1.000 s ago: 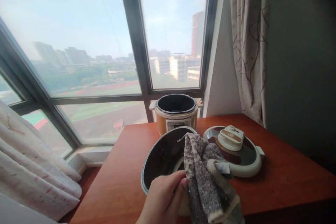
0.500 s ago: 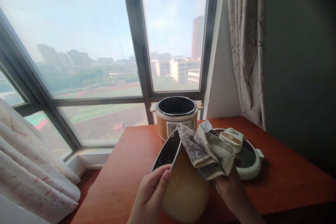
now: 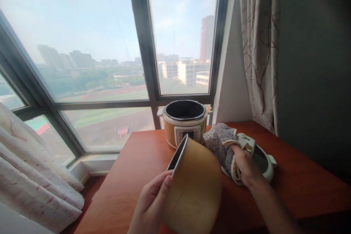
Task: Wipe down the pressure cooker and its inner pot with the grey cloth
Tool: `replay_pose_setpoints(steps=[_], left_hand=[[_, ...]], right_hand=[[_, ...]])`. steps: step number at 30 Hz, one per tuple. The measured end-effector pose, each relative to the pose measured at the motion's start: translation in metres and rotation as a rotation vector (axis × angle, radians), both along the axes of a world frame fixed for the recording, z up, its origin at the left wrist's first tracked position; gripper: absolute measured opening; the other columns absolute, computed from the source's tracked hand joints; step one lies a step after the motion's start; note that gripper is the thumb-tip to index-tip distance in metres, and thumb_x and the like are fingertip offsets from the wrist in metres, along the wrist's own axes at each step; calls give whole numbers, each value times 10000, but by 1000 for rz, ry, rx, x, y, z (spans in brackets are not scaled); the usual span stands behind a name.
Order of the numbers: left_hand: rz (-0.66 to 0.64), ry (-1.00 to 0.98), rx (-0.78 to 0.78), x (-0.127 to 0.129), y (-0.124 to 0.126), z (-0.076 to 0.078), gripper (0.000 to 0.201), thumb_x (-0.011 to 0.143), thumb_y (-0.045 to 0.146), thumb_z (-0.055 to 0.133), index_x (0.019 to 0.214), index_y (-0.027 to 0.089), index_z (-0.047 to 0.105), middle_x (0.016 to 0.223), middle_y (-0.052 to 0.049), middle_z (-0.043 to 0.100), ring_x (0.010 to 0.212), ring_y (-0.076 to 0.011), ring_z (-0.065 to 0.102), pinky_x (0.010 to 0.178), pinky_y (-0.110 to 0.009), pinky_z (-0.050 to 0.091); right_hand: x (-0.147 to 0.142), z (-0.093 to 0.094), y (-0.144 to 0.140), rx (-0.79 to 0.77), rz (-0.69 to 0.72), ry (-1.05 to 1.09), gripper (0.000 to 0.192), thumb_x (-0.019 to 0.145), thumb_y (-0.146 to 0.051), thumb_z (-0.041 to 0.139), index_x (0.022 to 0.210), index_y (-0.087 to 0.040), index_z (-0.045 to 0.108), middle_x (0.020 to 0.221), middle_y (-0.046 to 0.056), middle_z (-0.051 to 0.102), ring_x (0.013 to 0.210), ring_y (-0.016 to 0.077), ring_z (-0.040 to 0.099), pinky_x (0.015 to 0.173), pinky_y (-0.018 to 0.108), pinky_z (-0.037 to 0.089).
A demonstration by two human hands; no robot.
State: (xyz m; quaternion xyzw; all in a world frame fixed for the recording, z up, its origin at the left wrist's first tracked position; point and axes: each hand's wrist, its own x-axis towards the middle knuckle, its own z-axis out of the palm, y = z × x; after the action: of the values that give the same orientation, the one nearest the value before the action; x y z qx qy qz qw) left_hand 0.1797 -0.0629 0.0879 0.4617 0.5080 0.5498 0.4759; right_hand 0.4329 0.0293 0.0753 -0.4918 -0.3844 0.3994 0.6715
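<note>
My left hand (image 3: 152, 201) pinches the rim of a gold-coloured inner pot (image 3: 196, 182), thumb on the outer side and fingers toward the dark inside. The pot is tilted, its mouth turned to the left. In my right hand (image 3: 245, 166) is a bunched grey and beige cloth (image 3: 223, 148), held close to the right of the pot's wall. Behind the pot stands an electric pressure cooker body (image 3: 170, 129), uncovered, with its dark inside showing. Its lid (image 3: 263, 161) lies on the table at the right, partly hidden by the cloth and my hand.
Under everything is a reddish-brown wooden table (image 3: 126, 182). A large window (image 3: 104, 106) rises behind it, with a patterned curtain (image 3: 259, 51) at the right and another curtain (image 3: 33, 175) at the left.
My right hand and the cloth have moved right, off the pot's rim. The pot has turned slightly, so more of its gold outside shows. My left hand keeps its grip.
</note>
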Motion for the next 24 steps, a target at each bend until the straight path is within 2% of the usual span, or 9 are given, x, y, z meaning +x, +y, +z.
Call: replay_pose_setpoints(steps=[3,5,7,9,15,20,24], left_hand=[[-106,-10,-4,4,3,-1,490,788,602,751,998,167,824,959,-98,804,979,-313,715,811,-316,562],[-128,-3,10,7,5,0,483,787,598,754,990,167,827,949,-97,804,987,-319,714,812,-313,562],[-85,-19,20,9,5,2,475,780,590,761,981,165,829,940,-93,803,981,-321,713,804,-309,561],[-48,-40,20,11,5,4,465,781,580,763,979,164,831,924,-89,802,934,-310,716,766,-299,558],[-141,8,50,9,2,4,445,817,561,735,996,165,833,931,-93,795,906,-295,710,746,-284,544],[-99,-45,47,17,6,8,407,821,529,735,965,160,829,911,-98,788,922,-301,695,796,-308,553],[-166,-83,54,20,10,9,405,798,528,749,892,140,817,783,-93,762,842,-290,687,742,-317,561]], right_hand=[[-17,23,0,122,170,-447,354,869,-385,633,1170,-236,746,1100,62,789,1265,286,630,1182,460,382],[-29,37,-1,177,278,-661,371,904,-337,591,1240,-242,717,1215,74,754,1295,283,607,1181,470,377],[-39,47,-4,202,300,-857,391,905,-284,588,1279,-244,696,1294,88,716,1290,287,607,1156,468,407],[-47,50,-11,224,263,-1004,406,905,-266,595,1301,-236,681,1320,104,696,1264,299,618,1122,464,440],[-53,43,-42,288,136,-1212,374,923,-278,592,1283,-225,679,1265,121,704,1169,326,636,1027,476,507],[-58,40,-69,458,49,-1284,593,857,-179,580,1450,-182,552,1408,146,619,1274,324,573,1094,485,479],[-64,30,-85,646,17,-1393,693,797,-202,586,1485,-156,518,1425,155,618,1324,363,549,1067,514,498]])
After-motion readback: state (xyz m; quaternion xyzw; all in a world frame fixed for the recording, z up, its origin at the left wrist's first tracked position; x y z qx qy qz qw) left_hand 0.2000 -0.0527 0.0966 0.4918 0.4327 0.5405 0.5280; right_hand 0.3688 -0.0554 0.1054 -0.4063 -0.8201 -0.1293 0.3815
